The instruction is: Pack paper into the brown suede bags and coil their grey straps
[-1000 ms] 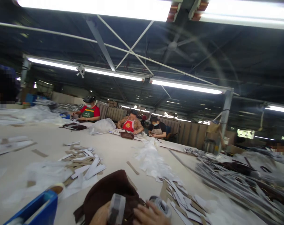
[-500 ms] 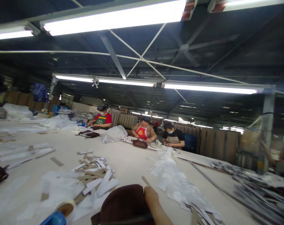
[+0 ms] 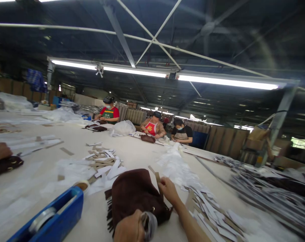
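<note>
A dark brown fringed bag point(image 3: 133, 188) lies on the table in front of me. My left hand point(image 3: 129, 226) is closed at its near side, next to a grey looped strap point(image 3: 149, 224) that looks wrapped and comes from its fingers. At the bag's right edge, my right hand point(image 3: 169, 190) pinches a narrow tan cardboard strip point(image 3: 158, 179). A second thin strip point(image 3: 151, 169) rests just beyond the bag. Blur hides fine detail at the left fingers.
To the left stands a blue tape dispenser point(image 3: 64, 210), with a tape roll point(image 3: 82, 185) behind it. White and tan strips point(image 3: 107, 163) lie beyond. Grey straps point(image 3: 263, 181) heap up at right. Another person's hand point(image 3: 0, 152) is at far left; several co-workers sit across the table.
The view has tipped downward, bringing my left hand, the grey strap and the whole dispenser into sight. My right hand now shows a tan strip at the bag's edge.
</note>
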### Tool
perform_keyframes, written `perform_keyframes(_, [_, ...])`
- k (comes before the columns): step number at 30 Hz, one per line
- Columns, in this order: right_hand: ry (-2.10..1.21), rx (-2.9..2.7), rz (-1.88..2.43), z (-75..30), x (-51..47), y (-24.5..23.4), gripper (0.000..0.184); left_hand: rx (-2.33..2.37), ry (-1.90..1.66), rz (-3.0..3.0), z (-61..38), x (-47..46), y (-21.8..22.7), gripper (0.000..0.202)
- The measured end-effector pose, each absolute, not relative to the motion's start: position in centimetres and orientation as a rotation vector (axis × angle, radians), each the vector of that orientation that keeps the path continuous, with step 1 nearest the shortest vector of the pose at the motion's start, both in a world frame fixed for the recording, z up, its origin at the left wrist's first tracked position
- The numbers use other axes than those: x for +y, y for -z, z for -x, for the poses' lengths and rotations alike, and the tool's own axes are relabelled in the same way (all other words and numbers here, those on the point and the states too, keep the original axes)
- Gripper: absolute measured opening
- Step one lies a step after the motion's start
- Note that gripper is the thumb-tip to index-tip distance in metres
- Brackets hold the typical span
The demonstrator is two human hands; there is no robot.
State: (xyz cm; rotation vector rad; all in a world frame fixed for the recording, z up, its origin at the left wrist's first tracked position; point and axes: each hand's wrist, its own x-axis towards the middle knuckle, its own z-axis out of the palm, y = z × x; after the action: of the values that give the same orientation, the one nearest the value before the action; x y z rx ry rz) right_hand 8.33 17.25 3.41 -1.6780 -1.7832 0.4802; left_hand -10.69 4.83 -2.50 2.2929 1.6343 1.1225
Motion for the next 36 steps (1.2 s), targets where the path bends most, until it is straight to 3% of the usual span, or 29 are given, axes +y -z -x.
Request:
perform_keyframes(4, [-0.835,-1.715,1.466,-8.8,9.9,-5.5,0.018,1.573,-1.216,-2.511,10.3,3.5,1.3,0.026])
perform_keyframes(7, [-1.286,-1.496,1.315,-8.6,4.7,-6.2,0.018,1.484,-1.277,-2.644,9.7,2.5,0.3,0.023])
perform_keyframes(10, [-1.613,-1.198,1.265,-8.2,1.5,-6.2,0.032,1.349,-1.343,-2.793,9.3,1.8,-0.3,0.021])
perform_keyframes(16, [-1.770,-1.280,1.449,-8.5,0.2,-5.6,0.038,1.010,-1.499,-3.041,8.9,0.6,0.3,0.017])
perform_keyframes(21, [-1.883,-1.313,1.559,-8.1,-1.8,-3.7,0.030,0.749,-1.245,-3.220,9.5,-0.7,0.6,0.016])
perform_keyframes(24, [-1.781,-1.214,1.508,-6.9,-3.6,-2.0,0.036,0.726,-1.075,-3.254,10.9,-2.1,0.2,0.016])
perform_keyframes(27, [-1.751,-1.222,1.273,-5.4,-5.0,-0.7,0.048,0.943,-1.146,-3.062,12.9,-4.8,-0.1,0.023])
perform_keyframes(31, [-1.743,-1.224,1.080,-3.2,-6.2,1.2,0.053,1.384,-1.313,-2.128,14.6,-9.5,0.4,0.027])
perform_keyframes(36, [-1.679,-1.199,0.898,-0.5,-7.6,3.5,0.049,1.344,-1.225,-1.522,13.7,-12.3,1.8,0.033])
